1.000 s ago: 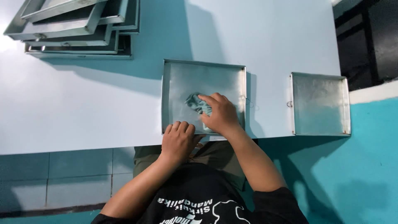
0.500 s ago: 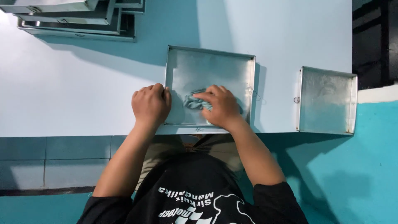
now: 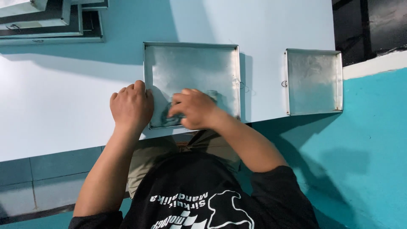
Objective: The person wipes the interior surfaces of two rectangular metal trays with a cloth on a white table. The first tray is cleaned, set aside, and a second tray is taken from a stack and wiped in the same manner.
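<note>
Square shallow metal tray [image 3: 193, 70] lies flat on the pale blue tabletop [image 3: 63, 106], its near edge at the table's near edge, directly in front of me. Interior dull grey and smeared.

My right hand [image 3: 193, 109] is inside the tray at its near side, fingers curled and pressed down on a small dark grey-blue cloth [image 3: 169, 120]. Only scraps of the cloth show, at the fingertips and on the far side of the knuckles; the rest is hidden under the hand. Hand is bunched on the cloth, cloth touching the tray floor.

My left hand [image 3: 131, 106] sits on the tray's left near corner, fingers folded over the left rim, the back of the hand up. It grips the rim; palm side not visible.

The two hands are apart, close to each other, left rim between them.

A small wire loop [image 3: 242, 85] hangs off the tray's right wall.

Right of it, well apart, a second smaller rectangular metal tray [image 3: 313, 80] rests at the table's right end, ring on its left wall.

Far left corner: a stack of grey metal trays [image 3: 51, 23], partly cut off by the frame.

Right and near of the table: teal wall [image 3: 364, 169].
</note>
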